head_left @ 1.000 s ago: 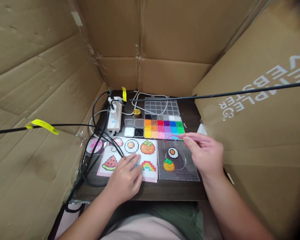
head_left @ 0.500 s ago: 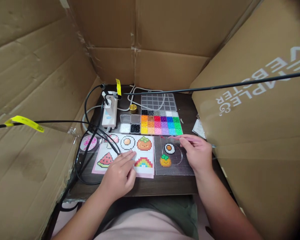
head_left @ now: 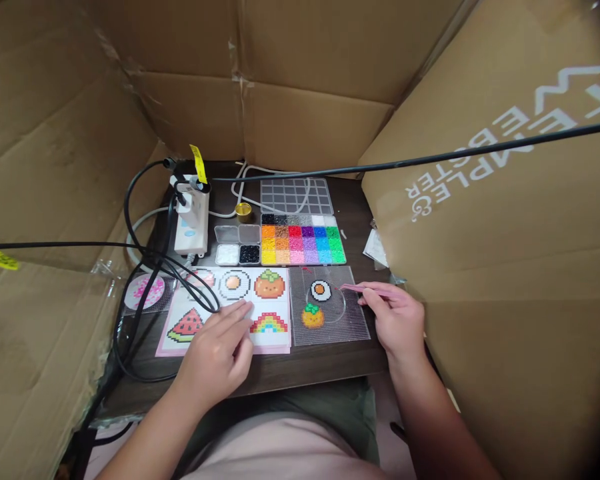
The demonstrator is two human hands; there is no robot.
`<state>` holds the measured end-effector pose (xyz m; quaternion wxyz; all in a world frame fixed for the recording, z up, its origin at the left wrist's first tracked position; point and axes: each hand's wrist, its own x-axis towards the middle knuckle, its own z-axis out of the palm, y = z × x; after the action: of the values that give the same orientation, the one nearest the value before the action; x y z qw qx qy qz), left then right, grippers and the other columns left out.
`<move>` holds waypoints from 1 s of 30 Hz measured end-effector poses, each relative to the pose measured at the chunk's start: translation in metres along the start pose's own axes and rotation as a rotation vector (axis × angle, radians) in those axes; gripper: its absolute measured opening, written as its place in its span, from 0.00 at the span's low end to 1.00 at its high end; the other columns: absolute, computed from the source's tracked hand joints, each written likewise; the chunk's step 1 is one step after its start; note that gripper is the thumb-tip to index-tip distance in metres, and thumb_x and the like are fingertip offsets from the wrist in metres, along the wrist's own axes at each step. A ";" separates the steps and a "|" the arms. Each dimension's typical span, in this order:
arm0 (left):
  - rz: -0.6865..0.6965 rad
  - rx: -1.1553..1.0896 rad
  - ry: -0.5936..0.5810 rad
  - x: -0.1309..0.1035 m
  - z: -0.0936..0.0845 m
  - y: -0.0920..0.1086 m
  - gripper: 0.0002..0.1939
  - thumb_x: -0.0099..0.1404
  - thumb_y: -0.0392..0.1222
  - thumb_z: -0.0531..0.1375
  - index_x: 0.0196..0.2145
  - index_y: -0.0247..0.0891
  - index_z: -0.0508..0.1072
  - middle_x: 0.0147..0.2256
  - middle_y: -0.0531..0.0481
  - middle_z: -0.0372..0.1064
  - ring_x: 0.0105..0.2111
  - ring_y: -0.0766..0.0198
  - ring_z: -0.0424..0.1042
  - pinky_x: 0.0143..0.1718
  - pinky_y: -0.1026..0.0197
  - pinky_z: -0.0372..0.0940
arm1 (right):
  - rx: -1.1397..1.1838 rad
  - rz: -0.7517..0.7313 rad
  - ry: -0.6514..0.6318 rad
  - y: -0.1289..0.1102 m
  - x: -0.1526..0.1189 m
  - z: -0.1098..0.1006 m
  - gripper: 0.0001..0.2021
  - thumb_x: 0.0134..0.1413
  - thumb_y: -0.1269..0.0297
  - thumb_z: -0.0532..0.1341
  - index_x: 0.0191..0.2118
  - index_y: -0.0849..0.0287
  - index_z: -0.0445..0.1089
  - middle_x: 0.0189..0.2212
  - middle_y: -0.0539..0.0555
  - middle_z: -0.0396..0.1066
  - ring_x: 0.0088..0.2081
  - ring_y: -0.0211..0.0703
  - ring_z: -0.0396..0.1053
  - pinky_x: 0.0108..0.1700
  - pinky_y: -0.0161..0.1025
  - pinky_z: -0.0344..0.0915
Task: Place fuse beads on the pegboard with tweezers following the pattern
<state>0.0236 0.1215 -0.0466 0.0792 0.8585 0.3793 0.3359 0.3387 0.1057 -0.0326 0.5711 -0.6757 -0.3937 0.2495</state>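
Note:
My left hand (head_left: 220, 350) lies with fingers spread on the printed pattern sheet (head_left: 180, 308), which shows a watermelon, an egg, a persimmon and a rainbow. In my right hand (head_left: 397, 317) are pink tweezers (head_left: 375, 289), their tips over the right part of the clear pegboard (head_left: 350, 327). Whether the tips hold a bead is too small to tell. On the pegboard sit a bead egg (head_left: 321, 291) and, below it, an orange bead persimmon (head_left: 313, 317) with green leaves. Behind the board stands the bead box (head_left: 303, 240) with many colours.
Small boxes of white beads (head_left: 227, 255) and black beads (head_left: 249, 254) stand left of the bead box. Farther back are a gold tin (head_left: 243, 213) and a power strip (head_left: 191, 223). Black cables (head_left: 145, 250) cross the left side. Cardboard walls (head_left: 315, 127) surround the table.
The view has shifted, so the table things appear farther left. My right hand with the tweezers has drawn right relative to the pegboard, away from its upper part. My left hand stays on the sheet.

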 end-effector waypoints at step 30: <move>0.016 -0.009 0.007 0.001 0.000 -0.001 0.13 0.62 0.27 0.57 0.43 0.33 0.75 0.48 0.38 0.77 0.51 0.48 0.76 0.51 0.46 0.74 | -0.039 -0.057 -0.021 0.000 -0.001 0.002 0.04 0.48 0.65 0.68 0.31 0.56 0.82 0.29 0.55 0.81 0.25 0.38 0.72 0.29 0.34 0.71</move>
<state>0.0238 0.1226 -0.0467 0.0789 0.8598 0.3714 0.3413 0.3365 0.1061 -0.0330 0.5607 -0.6725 -0.4234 0.2326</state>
